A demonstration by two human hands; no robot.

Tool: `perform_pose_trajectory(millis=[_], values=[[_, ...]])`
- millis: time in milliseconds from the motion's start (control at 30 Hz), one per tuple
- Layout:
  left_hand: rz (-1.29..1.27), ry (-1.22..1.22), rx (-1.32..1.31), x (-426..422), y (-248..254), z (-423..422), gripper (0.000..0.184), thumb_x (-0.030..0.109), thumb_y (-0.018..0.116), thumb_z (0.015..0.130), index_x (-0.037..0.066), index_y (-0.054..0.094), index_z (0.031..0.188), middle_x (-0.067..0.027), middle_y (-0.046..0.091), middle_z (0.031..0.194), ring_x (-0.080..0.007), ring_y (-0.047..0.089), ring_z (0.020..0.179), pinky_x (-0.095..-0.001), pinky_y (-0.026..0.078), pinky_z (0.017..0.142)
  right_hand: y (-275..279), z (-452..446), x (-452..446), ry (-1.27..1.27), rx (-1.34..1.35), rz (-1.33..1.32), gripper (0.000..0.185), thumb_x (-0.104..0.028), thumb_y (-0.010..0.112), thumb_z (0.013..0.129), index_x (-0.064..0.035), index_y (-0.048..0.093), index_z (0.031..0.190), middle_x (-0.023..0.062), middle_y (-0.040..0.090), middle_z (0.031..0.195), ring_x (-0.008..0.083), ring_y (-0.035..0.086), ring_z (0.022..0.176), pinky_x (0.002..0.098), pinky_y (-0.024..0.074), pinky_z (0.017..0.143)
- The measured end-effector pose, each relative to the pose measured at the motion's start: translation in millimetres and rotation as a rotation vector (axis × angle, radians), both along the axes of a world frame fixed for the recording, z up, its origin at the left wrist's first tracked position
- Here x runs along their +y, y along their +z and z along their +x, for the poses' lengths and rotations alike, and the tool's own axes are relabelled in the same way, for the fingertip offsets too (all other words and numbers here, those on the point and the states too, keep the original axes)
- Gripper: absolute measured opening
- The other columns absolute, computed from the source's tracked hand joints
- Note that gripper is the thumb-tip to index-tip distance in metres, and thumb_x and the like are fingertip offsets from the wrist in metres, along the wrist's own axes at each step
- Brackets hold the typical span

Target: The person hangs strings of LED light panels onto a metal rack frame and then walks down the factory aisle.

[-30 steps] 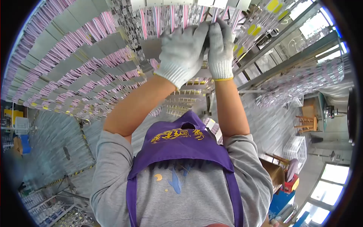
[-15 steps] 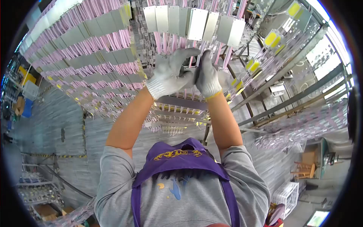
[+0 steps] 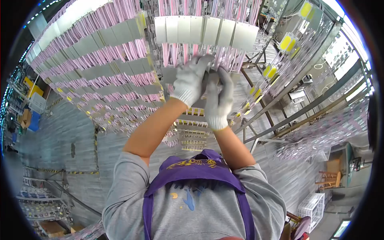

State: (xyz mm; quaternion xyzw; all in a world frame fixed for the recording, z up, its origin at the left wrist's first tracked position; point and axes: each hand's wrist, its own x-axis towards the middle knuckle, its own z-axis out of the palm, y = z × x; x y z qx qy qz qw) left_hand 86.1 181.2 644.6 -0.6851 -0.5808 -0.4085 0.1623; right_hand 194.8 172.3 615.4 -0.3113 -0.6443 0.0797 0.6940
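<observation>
My left hand, in a white and grey glove, is raised at the hanging row, its fingers bent near the lower ends of pink and white wire strips. My right hand, gloved alike, is close beside it on the right, fingers curled at the same strips. What lies between the fingers of either hand is hidden by the gloves. Above both hands hangs a row of flat silvery plates with more pink strips over it.
Many more rows of plates and pink strips hang at the left. Yellow-marked pieces hang at the right by metal rails. A white crate and a wooden stool stand on the right side.
The hands have come down from the top of the view as the camera view shifted. The plates above them now show fully and hang more evenly side by side.
</observation>
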Motion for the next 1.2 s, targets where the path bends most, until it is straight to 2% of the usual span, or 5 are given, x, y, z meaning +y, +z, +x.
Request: perform_pose_trajectory(millis=[433, 567, 733, 967, 1200], values=[[0.265, -0.089, 0.025, -35.8, -16.2, -56.7, 0.054, 0.022, 0.079, 0.070, 0.014, 0.059, 0.119, -0.0100, 0.047, 0.128, -0.0330, 0.045, 0.118, -0.0468, 0.035, 0.102, 9.8, -22.0, 23.6, 0.331, 0.117, -0.634, 0.030, -0.031, 0.058, 0.095, -0.0028, 0.060, 0.107, 0.0059, 0.057, 0.074, 0.0108, 0.052, 0.071, 0.0302, 0.0447, 0.065], [0.106, 0.086, 0.098, -36.9, -7.0, -64.6, 0.060, 0.045, 0.082, 0.066, 0.017, 0.062, 0.115, -0.0062, 0.046, 0.120, -0.0277, 0.042, 0.114, -0.0426, 0.034, 0.100, 3.4, -25.3, 21.3, 0.208, -0.022, -0.295, 0.046, -0.045, 0.048, 0.099, -0.0013, 0.060, 0.105, 0.0099, 0.056, 0.078, 0.0180, 0.052, 0.076, 0.0333, 0.0445, 0.070], [0.091, 0.181, 0.147, -39.9, -8.4, -68.3, 0.063, 0.064, 0.079, 0.057, 0.020, 0.069, 0.102, -0.0013, 0.046, 0.122, -0.0288, 0.039, 0.108, -0.0463, 0.033, 0.098, 17.0, -33.2, 12.9, 0.245, 0.116, -0.526, 0.058, -0.055, 0.043, 0.099, 0.0003, 0.061, 0.100, 0.0115, 0.057, 0.080, 0.0202, 0.053, 0.077, 0.0349, 0.0455, 0.073], [-0.106, -0.089, 0.060, -33.9, 3.1, -80.6, 0.064, 0.056, 0.084, 0.059, 0.011, 0.071, 0.102, -0.0171, 0.058, 0.122, -0.0448, 0.043, 0.122, -0.0537, 0.037, 0.103, 38.8, -29.9, 0.7, 0.528, 0.360, -0.904, 0.076, -0.073, 0.041, 0.091, -0.0015, 0.060, 0.107, 0.0120, 0.064, 0.086, 0.0191, 0.063, 0.070, 0.0281, 0.0514, 0.057], [-0.140, -0.002, 0.099, -32.1, 9.1, -85.0, 0.057, 0.052, 0.080, 0.065, 0.009, 0.069, 0.099, -0.0162, 0.058, 0.120, -0.0454, 0.046, 0.120, -0.0514, 0.046, 0.096, -19.9, -22.7, 21.6, 0.496, 0.260, -0.531, 0.054, -0.035, 0.059, 0.094, 0.0017, 0.049, 0.133, 0.0061, 0.061, 0.082, 0.0159, 0.058, 0.070, 0.0286, 0.0499, 0.065]])
